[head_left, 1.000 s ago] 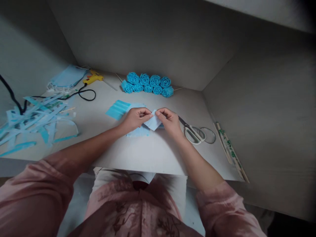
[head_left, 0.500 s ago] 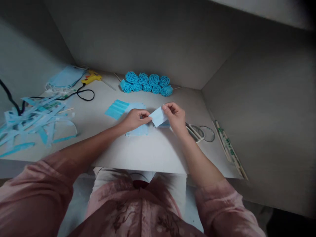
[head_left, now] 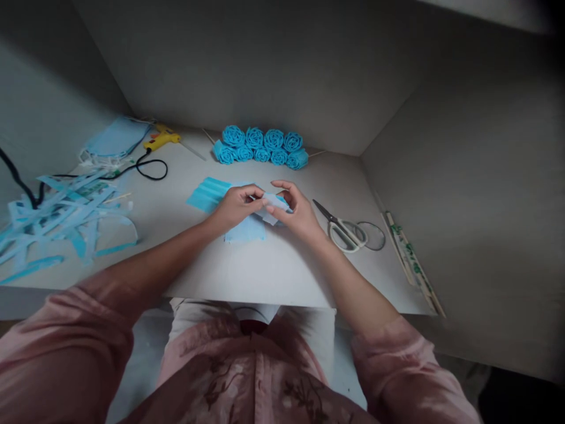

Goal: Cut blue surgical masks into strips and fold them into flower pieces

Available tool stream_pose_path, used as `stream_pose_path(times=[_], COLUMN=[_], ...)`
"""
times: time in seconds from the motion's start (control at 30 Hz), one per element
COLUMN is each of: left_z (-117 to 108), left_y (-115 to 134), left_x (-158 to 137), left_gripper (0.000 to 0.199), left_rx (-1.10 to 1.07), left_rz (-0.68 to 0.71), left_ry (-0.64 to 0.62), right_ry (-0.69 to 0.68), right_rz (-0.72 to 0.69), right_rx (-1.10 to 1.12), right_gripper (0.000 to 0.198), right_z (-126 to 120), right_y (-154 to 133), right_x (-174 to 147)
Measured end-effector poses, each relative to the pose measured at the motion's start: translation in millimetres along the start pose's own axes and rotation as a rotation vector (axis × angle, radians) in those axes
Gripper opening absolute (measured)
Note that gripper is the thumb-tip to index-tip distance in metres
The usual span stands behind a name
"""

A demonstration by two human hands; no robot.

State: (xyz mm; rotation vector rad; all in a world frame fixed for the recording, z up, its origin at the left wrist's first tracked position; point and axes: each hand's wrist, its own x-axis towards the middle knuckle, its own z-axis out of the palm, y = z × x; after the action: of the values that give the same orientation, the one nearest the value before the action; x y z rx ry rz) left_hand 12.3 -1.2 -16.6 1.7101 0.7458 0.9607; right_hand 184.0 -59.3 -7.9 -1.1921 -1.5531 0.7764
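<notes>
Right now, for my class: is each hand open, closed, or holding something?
Left hand: closed, pinching a pale blue piece.
Right hand: thumb against the same piece, index finger raised; whether its grip is closed cannot be told.

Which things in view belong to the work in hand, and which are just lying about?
Likely in the job:
pale sheet, pinched by the left hand, the right hand at it
pleated blue piece and pale blue piece, lying near the left hand

Seemingly just lying about, untouched:
scissors
blue flowers
glue gun
mask stack
cut strips
sticks
</notes>
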Motion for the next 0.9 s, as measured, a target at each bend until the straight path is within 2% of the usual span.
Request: stream_pose_path(times=[0.27, 0.47, 0.73, 0.9], left_z=[-4.0, -2.6, 1.4, 1.3], left_y=[1.1, -0.7, 5.5, 5.0], left_x=[5.2, 6.0, 3.3, 4.0], left_gripper=[0.035, 0.042, 0.038, 0.065], left_rx=[-0.235, -0.433, -0.478, -0.456], left_rz=[-0.151, -0.196, -0.162, -0.175], left_ry=[0.129, 0.109, 0.072, 0.059], right_ry=[0.027, 0.047, 0.047, 0.036], right_rz=[-0.007, -0.052, -0.053, -0.074], right_rx=[0.069, -0.016, -0.026, -0.009], right_gripper=[0.046, 0.046, 0.053, 0.055], right_z=[-10.3, -9.0, -6.9, -6.4], right_y=[19.1, 13.9, 13.0, 16.4], right_x=[9.4, 7.0, 6.2, 7.8])
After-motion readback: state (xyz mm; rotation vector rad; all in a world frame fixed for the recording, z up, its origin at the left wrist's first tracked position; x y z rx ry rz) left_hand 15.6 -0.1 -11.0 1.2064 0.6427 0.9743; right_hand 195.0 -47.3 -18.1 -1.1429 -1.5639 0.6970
